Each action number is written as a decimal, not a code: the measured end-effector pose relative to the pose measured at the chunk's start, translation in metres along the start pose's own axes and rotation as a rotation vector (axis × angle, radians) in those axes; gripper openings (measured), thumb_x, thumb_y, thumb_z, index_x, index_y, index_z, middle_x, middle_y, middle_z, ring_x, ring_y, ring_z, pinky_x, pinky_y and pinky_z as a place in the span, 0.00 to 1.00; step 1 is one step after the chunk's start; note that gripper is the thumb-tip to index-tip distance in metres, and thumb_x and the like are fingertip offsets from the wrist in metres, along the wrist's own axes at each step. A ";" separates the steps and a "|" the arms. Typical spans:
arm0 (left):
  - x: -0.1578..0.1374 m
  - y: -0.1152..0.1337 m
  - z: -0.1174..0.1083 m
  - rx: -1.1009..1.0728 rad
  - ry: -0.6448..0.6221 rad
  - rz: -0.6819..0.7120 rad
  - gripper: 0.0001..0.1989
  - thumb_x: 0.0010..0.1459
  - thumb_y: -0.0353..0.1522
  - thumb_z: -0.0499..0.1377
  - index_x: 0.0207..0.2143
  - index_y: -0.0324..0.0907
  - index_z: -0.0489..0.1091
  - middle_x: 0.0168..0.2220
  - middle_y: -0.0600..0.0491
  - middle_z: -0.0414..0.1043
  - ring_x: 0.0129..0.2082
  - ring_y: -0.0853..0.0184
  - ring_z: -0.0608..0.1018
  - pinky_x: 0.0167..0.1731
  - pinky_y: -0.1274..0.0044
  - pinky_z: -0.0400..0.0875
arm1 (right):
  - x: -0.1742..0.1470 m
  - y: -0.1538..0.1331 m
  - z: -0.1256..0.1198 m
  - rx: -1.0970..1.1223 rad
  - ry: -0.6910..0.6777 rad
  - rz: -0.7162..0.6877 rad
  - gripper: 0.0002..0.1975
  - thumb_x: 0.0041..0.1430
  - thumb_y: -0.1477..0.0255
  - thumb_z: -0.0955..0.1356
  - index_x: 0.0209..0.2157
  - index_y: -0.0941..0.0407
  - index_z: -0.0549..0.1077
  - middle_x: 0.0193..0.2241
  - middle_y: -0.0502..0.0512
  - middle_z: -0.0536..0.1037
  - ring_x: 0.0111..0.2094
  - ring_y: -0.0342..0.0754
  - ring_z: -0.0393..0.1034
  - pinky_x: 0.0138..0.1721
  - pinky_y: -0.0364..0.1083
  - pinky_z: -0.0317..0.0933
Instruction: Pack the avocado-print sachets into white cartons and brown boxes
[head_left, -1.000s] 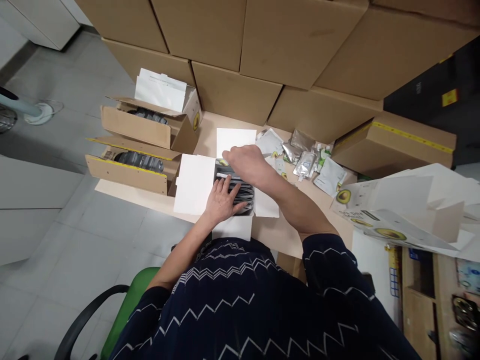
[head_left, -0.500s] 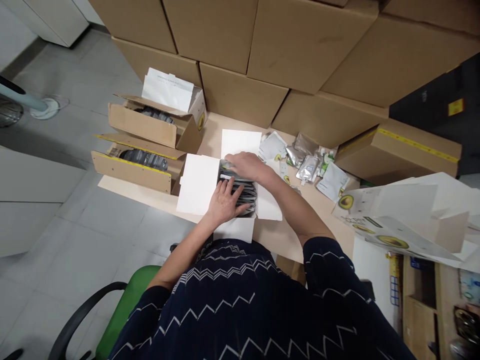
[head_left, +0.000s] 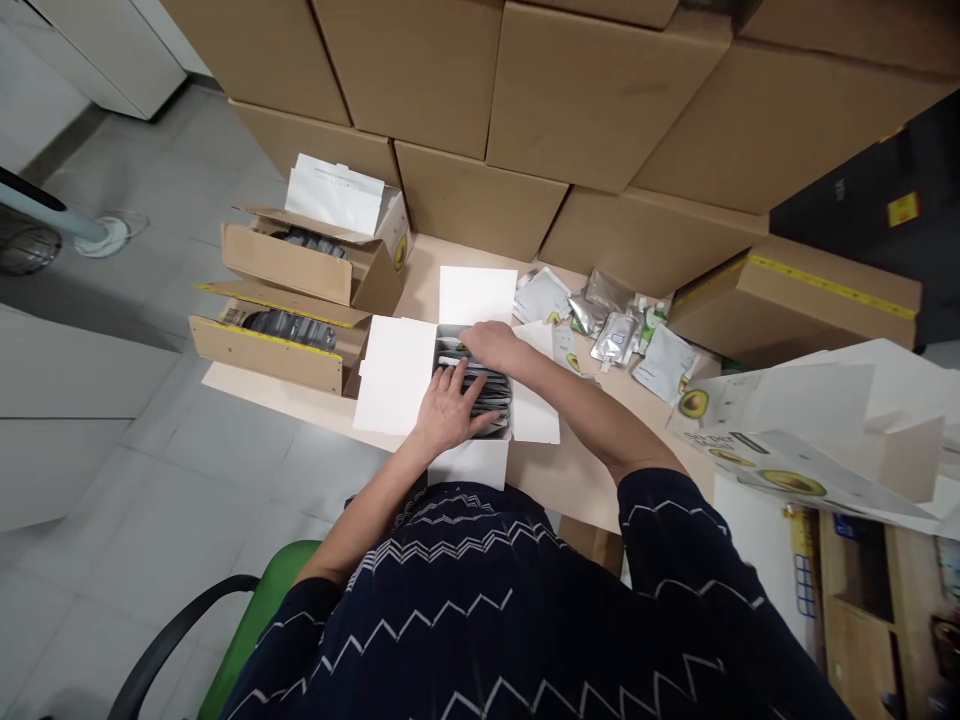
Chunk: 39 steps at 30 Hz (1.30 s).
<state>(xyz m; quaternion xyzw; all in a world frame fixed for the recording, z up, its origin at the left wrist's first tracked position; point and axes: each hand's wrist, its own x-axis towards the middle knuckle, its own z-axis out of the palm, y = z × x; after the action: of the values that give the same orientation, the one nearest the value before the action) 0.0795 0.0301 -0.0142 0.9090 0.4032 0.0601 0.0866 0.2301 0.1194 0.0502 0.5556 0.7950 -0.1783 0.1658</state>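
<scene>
A white carton (head_left: pixel 469 462) stands on the table before me with its flaps folded out. Flat pouches (head_left: pixel 491 392) with dark and silvery edges are packed upright inside it. My left hand (head_left: pixel 448 408) lies palm down on the pouches at the near left, its fingers spread. At the carton's far side, my right hand (head_left: pixel 491 345) reaches in from the right. Its fingers are bent together over the top of a pouch near the back wall; the fingertips are partly hidden.
Loose pouches (head_left: pixel 616 338) lie on the table (head_left: pixel 559 470) right of the carton. Two brown boxes (head_left: pixel 262 350) holding clear plastic items stand at the left. Stacked brown cartons (head_left: pixel 480 200) wall off the back. An open avocado-printed box (head_left: pixel 787 470) is at the right, a green chair (head_left: pixel 259 620) lower left.
My right hand has shifted slightly right and down, its fingers bending into the carton's back. My left hand stays on the pouches. The view has shifted a little.
</scene>
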 end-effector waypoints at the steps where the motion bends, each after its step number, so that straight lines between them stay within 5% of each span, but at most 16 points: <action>1: 0.000 0.000 0.000 -0.001 0.000 -0.001 0.36 0.63 0.54 0.52 0.63 0.40 0.65 0.67 0.35 0.58 0.62 0.43 0.68 0.63 0.54 0.59 | -0.001 -0.002 0.000 -0.002 -0.019 -0.017 0.15 0.65 0.79 0.62 0.45 0.61 0.79 0.46 0.68 0.81 0.49 0.57 0.76 0.46 0.48 0.67; 11: 0.000 -0.002 0.001 0.002 0.040 0.019 0.35 0.63 0.54 0.53 0.63 0.40 0.65 0.66 0.35 0.58 0.61 0.44 0.69 0.62 0.55 0.60 | 0.015 0.009 0.020 -0.030 -0.083 -0.076 0.16 0.65 0.79 0.62 0.46 0.63 0.79 0.45 0.68 0.81 0.51 0.58 0.76 0.49 0.48 0.68; 28: 0.000 -0.003 0.002 -0.021 0.066 0.033 0.35 0.63 0.53 0.53 0.62 0.39 0.66 0.66 0.35 0.59 0.60 0.45 0.68 0.60 0.55 0.61 | 0.031 0.007 0.018 -0.017 -0.131 -0.061 0.16 0.63 0.80 0.63 0.48 0.65 0.79 0.49 0.71 0.80 0.52 0.59 0.75 0.48 0.49 0.68; 35: -0.001 -0.003 0.003 -0.023 0.065 0.037 0.35 0.63 0.54 0.53 0.63 0.40 0.65 0.66 0.35 0.59 0.61 0.44 0.68 0.61 0.54 0.60 | 0.030 0.013 0.019 0.028 -0.108 -0.071 0.15 0.62 0.78 0.64 0.45 0.59 0.80 0.47 0.64 0.82 0.48 0.55 0.76 0.45 0.46 0.65; 39: -0.001 -0.004 0.005 -0.013 0.064 0.042 0.35 0.63 0.53 0.52 0.63 0.39 0.65 0.66 0.35 0.59 0.61 0.44 0.68 0.60 0.55 0.61 | 0.012 0.034 0.003 0.285 0.108 -0.130 0.13 0.63 0.75 0.63 0.39 0.57 0.80 0.42 0.58 0.83 0.44 0.49 0.75 0.45 0.43 0.62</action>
<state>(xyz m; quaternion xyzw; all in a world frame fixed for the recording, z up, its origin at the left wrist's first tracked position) 0.0765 0.0312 -0.0199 0.9144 0.3860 0.0935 0.0781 0.2585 0.1391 0.0390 0.5299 0.8036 -0.2692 0.0304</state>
